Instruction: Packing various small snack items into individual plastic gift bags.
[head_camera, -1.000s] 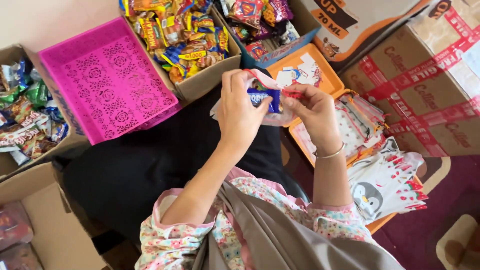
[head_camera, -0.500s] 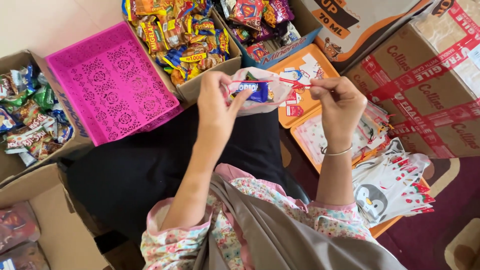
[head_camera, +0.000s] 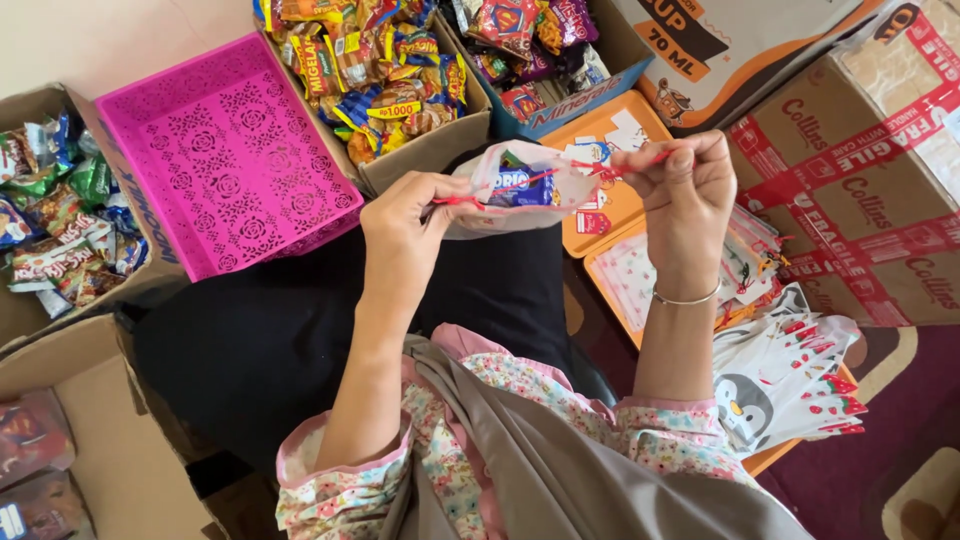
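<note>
A small clear drawstring pouch (head_camera: 515, 190) with a blue snack packet (head_camera: 512, 183) inside hangs between my hands above my lap. My left hand (head_camera: 405, 228) pinches the red drawstring at the pouch's left end. My right hand (head_camera: 680, 185) pinches the red string at the right end, raised a little higher. The string is stretched taut between the two hands and the pouch mouth is gathered.
A pink perforated basket (head_camera: 225, 160) sits at the left. Cardboard boxes of snack packets (head_camera: 375, 65) stand beyond it and at the far left (head_camera: 50, 210). Orange trays (head_camera: 610, 215) and penguin-print bags (head_camera: 780, 390) lie at the right, beside taped cartons (head_camera: 860, 190).
My hands have moved apart, drawing the red string out sideways, and the pouch mouth has drawn tighter around the blue packet.
</note>
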